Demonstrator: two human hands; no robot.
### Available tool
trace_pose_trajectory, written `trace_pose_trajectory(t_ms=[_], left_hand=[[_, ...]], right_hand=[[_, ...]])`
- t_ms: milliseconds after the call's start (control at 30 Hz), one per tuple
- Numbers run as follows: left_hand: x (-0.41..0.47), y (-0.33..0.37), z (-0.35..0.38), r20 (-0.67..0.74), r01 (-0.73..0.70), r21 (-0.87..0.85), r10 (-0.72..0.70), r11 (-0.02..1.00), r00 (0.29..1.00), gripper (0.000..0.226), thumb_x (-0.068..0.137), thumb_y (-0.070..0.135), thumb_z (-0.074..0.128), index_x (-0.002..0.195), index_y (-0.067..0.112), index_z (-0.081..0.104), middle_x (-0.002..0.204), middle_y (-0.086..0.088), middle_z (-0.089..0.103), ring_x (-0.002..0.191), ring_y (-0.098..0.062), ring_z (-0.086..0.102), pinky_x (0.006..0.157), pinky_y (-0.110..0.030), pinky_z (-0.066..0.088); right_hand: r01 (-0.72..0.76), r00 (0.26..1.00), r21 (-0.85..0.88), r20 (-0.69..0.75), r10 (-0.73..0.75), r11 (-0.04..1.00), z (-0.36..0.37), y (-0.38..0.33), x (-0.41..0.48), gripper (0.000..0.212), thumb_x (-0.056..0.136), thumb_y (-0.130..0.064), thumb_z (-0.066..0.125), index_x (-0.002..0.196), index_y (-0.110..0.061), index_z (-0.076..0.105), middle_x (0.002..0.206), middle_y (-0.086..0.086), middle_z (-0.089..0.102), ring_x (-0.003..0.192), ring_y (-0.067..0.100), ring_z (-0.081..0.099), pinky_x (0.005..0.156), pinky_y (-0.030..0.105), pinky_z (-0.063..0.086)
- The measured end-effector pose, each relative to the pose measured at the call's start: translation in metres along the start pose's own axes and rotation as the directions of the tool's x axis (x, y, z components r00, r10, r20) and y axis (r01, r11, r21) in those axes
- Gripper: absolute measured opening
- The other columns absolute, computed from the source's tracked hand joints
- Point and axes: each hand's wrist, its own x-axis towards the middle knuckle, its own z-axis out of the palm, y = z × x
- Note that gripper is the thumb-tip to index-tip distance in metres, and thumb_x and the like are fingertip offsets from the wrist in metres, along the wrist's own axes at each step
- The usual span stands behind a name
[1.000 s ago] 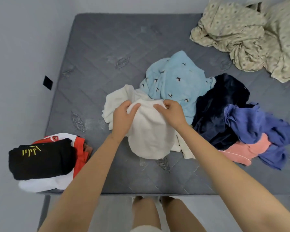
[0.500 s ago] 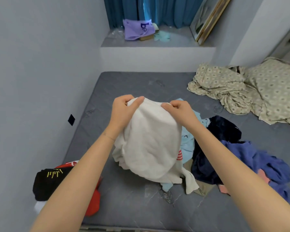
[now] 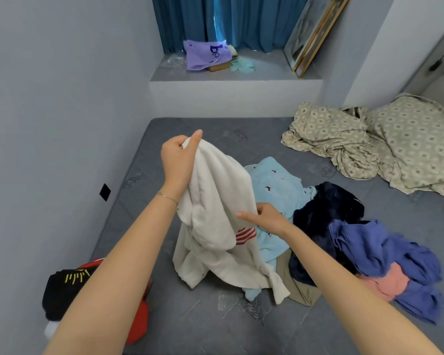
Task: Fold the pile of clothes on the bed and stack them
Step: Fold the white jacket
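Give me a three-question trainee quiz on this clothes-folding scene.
1. True or false: the cream garment lies flat on the mattress.
2. The left hand grips the garment: A. above the right hand; B. below it; C. level with it.
3. Fill in: the top item of the folded stack is ____ with yellow marks.

Key: 1 false, it is lifted with only its lower part on the bed; 2 A; 3 black.
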Motion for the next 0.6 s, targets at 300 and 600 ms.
trace_pose_trajectory(t_ms=[300, 600], left_hand=[[0.003, -0.048, 0.003, 0.122, 0.206, 0.133, -0.223, 0.969, 0.967, 0.053, 0.094, 0.035, 0.063, 0.058, 0.020, 0.026, 0.058, 0.002, 0.022, 0.053, -0.010, 0.020, 0.050, -0.028, 0.017], [-0.046, -0.068, 0.023, 0.653, 0.124, 0.127, -0.177, 0.984, 0.737, 0.036, 0.079, 0.010, 0.080, 0.106, 0.025, 0.062, 0.105, 0.004, 0.069, 0.100, -0.008, 0.065, 0.084, -0.025, 0.051]], right_hand=[[0.175, 0.940, 0.196, -0.324, -0.105, 0.965, -0.024, -0.055, 0.017, 0.051, 0.089, -0.033, 0.069, 0.057, -0.017, 0.033, 0.052, -0.008, 0.034, 0.041, 0.001, 0.030, 0.043, 0.015, 0.024], [0.094, 0.986, 0.544, -0.168, -0.001, 0.834, 0.012, -0.068, 0.043, 0.020, 0.096, -0.018, 0.060, 0.083, -0.003, 0.066, 0.077, 0.010, 0.065, 0.070, 0.018, 0.063, 0.065, 0.024, 0.056]])
